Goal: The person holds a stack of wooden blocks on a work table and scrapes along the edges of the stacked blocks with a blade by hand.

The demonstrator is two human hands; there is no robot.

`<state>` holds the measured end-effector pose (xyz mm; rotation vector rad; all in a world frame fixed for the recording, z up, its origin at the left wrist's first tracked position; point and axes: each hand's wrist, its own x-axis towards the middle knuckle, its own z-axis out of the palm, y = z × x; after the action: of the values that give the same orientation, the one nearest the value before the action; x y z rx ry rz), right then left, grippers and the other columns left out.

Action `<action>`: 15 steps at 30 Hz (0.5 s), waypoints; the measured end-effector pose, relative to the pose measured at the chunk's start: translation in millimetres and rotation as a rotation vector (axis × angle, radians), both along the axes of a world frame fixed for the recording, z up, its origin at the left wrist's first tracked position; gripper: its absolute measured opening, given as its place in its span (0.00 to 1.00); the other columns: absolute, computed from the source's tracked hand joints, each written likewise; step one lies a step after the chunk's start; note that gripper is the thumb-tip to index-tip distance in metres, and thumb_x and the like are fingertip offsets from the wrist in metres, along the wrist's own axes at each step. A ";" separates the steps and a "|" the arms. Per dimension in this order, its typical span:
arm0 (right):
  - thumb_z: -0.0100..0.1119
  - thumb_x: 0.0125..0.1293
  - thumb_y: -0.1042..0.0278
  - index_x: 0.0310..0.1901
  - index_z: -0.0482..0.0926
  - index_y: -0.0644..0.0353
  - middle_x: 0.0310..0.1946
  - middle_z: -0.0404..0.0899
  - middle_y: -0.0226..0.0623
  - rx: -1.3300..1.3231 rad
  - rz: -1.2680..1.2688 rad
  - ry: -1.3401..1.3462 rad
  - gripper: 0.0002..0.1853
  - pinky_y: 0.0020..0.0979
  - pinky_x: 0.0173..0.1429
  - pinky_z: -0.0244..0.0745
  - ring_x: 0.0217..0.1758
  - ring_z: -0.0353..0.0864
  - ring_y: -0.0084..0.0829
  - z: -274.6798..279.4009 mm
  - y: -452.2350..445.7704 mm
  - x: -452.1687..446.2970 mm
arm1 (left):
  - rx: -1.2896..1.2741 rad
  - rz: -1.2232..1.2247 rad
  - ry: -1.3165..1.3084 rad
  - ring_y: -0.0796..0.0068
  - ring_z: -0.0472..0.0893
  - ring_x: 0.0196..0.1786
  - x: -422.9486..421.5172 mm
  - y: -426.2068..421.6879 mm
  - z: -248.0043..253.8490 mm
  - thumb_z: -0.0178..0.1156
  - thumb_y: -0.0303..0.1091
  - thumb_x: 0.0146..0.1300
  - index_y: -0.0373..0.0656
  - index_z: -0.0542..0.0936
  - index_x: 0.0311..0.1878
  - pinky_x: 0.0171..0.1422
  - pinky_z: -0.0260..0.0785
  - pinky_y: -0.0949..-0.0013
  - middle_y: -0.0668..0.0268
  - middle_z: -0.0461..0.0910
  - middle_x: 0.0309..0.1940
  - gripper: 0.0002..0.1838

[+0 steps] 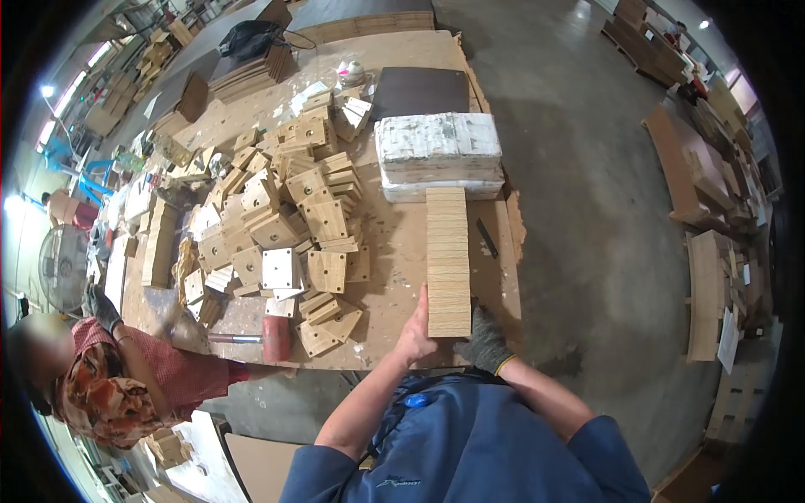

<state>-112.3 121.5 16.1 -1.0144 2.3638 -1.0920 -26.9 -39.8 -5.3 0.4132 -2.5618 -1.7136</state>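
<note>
A long row of wooden blocks (448, 260), set tightly face to face, runs along the bench from its near edge. My bare left hand (416, 334) presses against the left side of the row's near end, thumb pointing forward. On the opposite side, my right hand (486, 342), in a dark grey glove, grips the same end. Its fingers are partly hidden by the blocks. The far end of the row meets a white, scuffed wrapped block (439, 151). A thin dark strip-like tool (487, 238) lies to the right of the row.
Left of the row is a heap of drilled wooden blocks (323, 216). A red-headed mallet (275, 339) lies at the bench's near edge. A dark panel (419, 90) lies farther back. At left, a co-worker (126, 377) wears gloves. Stacked boards (713, 293) stand across the floor.
</note>
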 end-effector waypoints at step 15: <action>0.63 0.54 0.60 0.57 0.64 0.59 0.48 0.71 0.55 0.119 -0.142 0.015 0.30 0.48 0.53 0.70 0.51 0.72 0.56 -4.1 -15.2 4.3 | 0.031 0.011 -0.109 0.49 0.67 0.64 -0.1 -1.4 8.4 0.60 0.25 0.45 0.44 0.33 0.73 0.64 0.64 0.63 0.46 0.60 0.66 0.57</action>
<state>-107.9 106.3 12.0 -0.8273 2.5125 -0.9803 -27.1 -41.2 3.1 0.5362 -2.6035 -1.7769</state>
